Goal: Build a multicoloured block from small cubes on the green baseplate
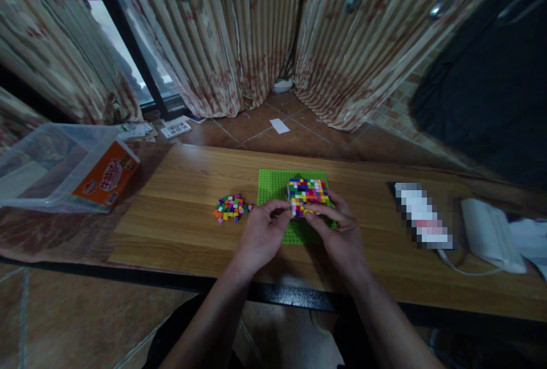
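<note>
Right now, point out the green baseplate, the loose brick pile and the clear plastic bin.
Green baseplate (271, 181), head view: bare upper-left part.
Loose brick pile (232, 208), head view: middle.
Clear plastic bin (102, 178), head view: orange-labelled wall.

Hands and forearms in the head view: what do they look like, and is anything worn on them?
The left hand and right hand are ungloved, with no watch or bracelet visible. Both slender forearms, left and right, show no sleeves; any ring or nail detail is too small to tell.
</note>
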`<state>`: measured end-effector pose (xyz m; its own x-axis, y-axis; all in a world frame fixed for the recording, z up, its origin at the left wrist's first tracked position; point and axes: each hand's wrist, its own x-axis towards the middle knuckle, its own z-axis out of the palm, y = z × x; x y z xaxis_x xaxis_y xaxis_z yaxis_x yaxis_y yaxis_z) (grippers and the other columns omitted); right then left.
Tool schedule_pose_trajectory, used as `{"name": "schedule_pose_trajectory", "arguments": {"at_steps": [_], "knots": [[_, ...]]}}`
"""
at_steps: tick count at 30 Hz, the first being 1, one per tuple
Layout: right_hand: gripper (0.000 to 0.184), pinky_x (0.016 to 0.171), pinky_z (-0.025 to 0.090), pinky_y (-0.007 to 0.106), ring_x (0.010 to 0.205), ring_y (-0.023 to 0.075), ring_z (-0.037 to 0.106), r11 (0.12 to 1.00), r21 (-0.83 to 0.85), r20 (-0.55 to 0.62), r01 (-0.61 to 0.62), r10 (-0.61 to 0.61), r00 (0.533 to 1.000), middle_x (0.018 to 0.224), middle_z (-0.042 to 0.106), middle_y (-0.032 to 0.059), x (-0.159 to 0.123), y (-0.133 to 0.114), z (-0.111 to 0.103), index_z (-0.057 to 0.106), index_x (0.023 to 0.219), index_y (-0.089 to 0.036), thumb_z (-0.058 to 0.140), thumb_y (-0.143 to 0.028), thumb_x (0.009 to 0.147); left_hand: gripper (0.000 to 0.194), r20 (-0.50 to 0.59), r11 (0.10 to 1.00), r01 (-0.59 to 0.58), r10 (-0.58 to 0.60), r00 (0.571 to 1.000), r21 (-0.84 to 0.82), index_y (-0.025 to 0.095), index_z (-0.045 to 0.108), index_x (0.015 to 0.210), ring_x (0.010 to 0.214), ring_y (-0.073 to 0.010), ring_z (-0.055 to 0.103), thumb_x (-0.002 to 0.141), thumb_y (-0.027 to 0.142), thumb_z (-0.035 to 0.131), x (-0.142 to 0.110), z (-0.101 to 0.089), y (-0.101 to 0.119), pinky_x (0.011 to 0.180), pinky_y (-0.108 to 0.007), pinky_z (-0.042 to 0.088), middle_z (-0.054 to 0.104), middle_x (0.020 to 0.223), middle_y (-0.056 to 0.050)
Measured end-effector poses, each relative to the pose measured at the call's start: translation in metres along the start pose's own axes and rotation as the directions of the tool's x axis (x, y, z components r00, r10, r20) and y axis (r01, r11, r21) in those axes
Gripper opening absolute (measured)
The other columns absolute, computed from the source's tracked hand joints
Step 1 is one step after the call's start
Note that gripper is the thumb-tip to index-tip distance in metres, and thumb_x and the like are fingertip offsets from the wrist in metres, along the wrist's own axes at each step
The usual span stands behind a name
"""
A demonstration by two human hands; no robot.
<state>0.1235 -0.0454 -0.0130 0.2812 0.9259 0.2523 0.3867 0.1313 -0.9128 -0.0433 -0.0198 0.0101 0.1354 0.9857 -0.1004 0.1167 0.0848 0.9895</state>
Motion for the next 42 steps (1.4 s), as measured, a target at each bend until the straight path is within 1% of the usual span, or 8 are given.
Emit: {"name": "schedule_pose_trajectory", "arguments": {"at_steps": [6,12,17,21,28,35,39,42], "knots": [[0.014,0.112,0.038,0.056,0.131,0.0272,0.053,0.997,0.063,0.011,-0.037,0.037,0.999,0.143,0.054,0.0042,-0.002,0.001,0.003,0.08,0.092,-0.034,0.077,-0.04,0.08,0.016,0.01,1.0,-0.002,0.002,1.0,0.016,0.02,0.075,0.092,0.066,-0.0164,0.063,0.084,0.029,0.064,0.0,0.001,-0.003,0.062,-0.028,0.05,0.072,0.078,-0.003],[0.015,0.109,0.041,0.053,0.126,0.0267,0.057,0.978,0.18,-0.036,-0.103,0.111,0.993,0.129,0.063,0.0053,0.001,0.005,0.005,0.08,0.087,-0.031,0.08,-0.039,0.075,0.015,0.004,1.0,-0.02,0.02,1.0,0.007,0.021,0.075,0.09,0.064,-0.0158,0.062,0.083,0.028,0.064,0.0,0.001,-0.003,0.06,-0.027,0.048,0.072,0.076,-0.002],[0.015,0.108,0.04,0.054,0.125,0.0277,0.056,0.976,0.182,-0.062,-0.123,0.136,0.989,0.122,0.064,0.0054,0.002,0.005,0.006,0.079,0.087,-0.03,0.079,-0.034,0.072,0.016,0.002,0.999,-0.023,0.023,1.0,0.024,0.021,0.075,0.092,0.061,-0.0151,0.061,0.084,0.029,0.063,0.0,0.002,-0.004,0.058,-0.026,0.048,0.072,0.076,-0.002],[0.013,0.104,0.042,0.053,0.116,0.027,0.06,0.98,0.16,-0.061,-0.118,0.129,0.99,0.115,0.066,0.0059,0.003,0.002,0.008,0.078,0.086,-0.028,0.076,-0.034,0.074,0.015,-0.005,0.999,-0.013,0.013,1.0,0.035,0.02,0.075,0.091,0.062,-0.0155,0.061,0.084,0.027,0.064,-0.001,0.003,-0.003,0.058,-0.026,0.047,0.072,0.076,-0.003],[0.012,0.101,0.044,0.05,0.111,0.0259,0.062,0.989,0.101,-0.118,-0.107,0.119,0.986,0.114,0.066,0.0065,0.003,0.0,0.013,0.077,0.084,-0.027,0.074,-0.033,0.074,0.013,0.0,0.999,-0.028,0.028,1.0,0.03,0.021,0.074,0.09,0.064,-0.0157,0.063,0.084,0.026,0.064,-0.001,0.003,-0.003,0.059,-0.027,0.049,0.073,0.078,-0.003],[0.014,0.104,0.041,0.052,0.113,0.0269,0.06,0.975,0.174,-0.135,-0.14,0.165,0.977,0.113,0.066,0.0064,0.004,-0.001,0.015,0.078,0.081,-0.026,0.076,-0.033,0.069,0.014,0.001,0.996,-0.027,0.027,1.0,0.081,0.018,0.073,0.091,0.066,-0.0164,0.065,0.085,0.024,0.062,0.0,0.004,0.0,0.06,-0.027,0.049,0.074,0.08,-0.004],[0.014,0.107,0.038,0.052,0.118,0.0278,0.058,0.976,0.164,-0.085,-0.144,0.16,0.984,0.114,0.066,0.006,0.003,0.0,0.011,0.079,0.083,-0.028,0.076,-0.035,0.071,0.017,0.018,0.993,-0.032,0.03,0.999,0.113,0.017,0.073,0.093,0.069,-0.0162,0.066,0.086,0.023,0.058,0.0,0.001,0.0,0.063,-0.027,0.049,0.074,0.081,-0.004],[0.017,0.107,0.039,0.051,0.122,0.028,0.057,0.968,0.219,-0.057,-0.122,0.138,0.989,0.119,0.065,0.0058,0.004,0.003,0.006,0.079,0.088,-0.029,0.077,-0.035,0.072,0.019,-0.031,0.993,-0.032,0.036,0.999,0.115,0.017,0.073,0.095,0.069,-0.0163,0.066,0.085,0.025,0.059,0.002,-0.005,-0.001,0.064,-0.027,0.05,0.073,0.08,-0.003]]}}
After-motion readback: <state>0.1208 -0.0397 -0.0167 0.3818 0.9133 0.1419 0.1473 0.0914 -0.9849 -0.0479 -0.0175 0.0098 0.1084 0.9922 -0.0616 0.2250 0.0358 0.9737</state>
